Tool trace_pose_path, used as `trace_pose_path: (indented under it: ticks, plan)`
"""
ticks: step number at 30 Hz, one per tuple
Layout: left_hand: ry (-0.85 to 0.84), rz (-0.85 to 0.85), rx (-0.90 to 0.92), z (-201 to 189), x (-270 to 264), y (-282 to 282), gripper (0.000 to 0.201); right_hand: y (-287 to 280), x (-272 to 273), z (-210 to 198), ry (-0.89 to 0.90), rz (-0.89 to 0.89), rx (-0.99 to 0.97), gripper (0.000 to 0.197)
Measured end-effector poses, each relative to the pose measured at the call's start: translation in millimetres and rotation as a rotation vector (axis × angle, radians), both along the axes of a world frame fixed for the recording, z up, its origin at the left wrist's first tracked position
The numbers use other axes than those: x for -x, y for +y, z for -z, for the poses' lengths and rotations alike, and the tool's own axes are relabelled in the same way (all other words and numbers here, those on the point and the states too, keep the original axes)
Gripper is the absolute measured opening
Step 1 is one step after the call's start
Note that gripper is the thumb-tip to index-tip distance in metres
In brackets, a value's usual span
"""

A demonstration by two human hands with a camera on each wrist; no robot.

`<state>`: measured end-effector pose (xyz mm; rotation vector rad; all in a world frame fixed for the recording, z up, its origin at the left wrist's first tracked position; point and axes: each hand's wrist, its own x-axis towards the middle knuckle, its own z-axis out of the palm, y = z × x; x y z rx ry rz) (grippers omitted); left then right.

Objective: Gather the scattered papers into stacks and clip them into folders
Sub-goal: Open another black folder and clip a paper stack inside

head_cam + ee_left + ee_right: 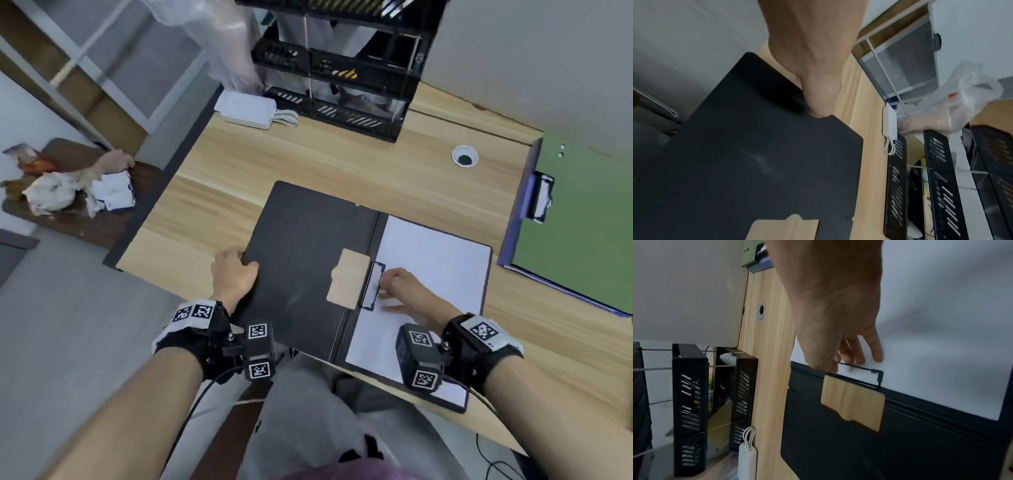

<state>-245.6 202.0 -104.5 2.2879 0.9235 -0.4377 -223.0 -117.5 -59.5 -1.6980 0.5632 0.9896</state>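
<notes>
A black folder point(301, 257) point(756, 162) point(838, 443) lies open on the wooden desk point(342, 161), its near end overhanging the front edge. A window cut in its left cover shows the wood below. Its right half carries a stack of white paper point(438, 267) point(941, 321) under a black wire clip point(373, 284) point(869, 369) by the spine. My left hand point(246, 263) point(820, 113) grips the cover's left edge, thumb on top. My right hand point(383, 291) point(849, 360) rests its fingers on the paper while thumb and forefinger pinch the clip's wire.
A green folder with its own clip point(575, 222) point(750, 257) lies at the desk's right end. A black file rack point(342, 68) point(941, 178) point(690, 394) stands at the back, with a white charger point(245, 109) and a plastic bag point(222, 41) beside it. Crumpled litter point(68, 185) sits on a stool to the left.
</notes>
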Motion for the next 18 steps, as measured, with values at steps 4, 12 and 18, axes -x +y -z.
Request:
trace_pose_path:
  ticks: [4, 12, 18]
  plan:
    - [-0.077, -0.044, 0.072, -19.9, -2.8, 11.5, 0.027, 18.7, -14.8, 3.7, 0.037, 0.051, -0.010, 0.011]
    - [-0.049, -0.229, 0.399, -24.3, -37.9, 52.2, 0.041, 50.4, -43.0, 9.1, -0.024, 0.144, 0.057, 0.008]
    - [-0.146, -0.138, 0.509, -70.1, -66.5, 65.2, 0.022, 73.1, -64.3, 7.3, -0.075, 0.184, -0.014, 0.021]
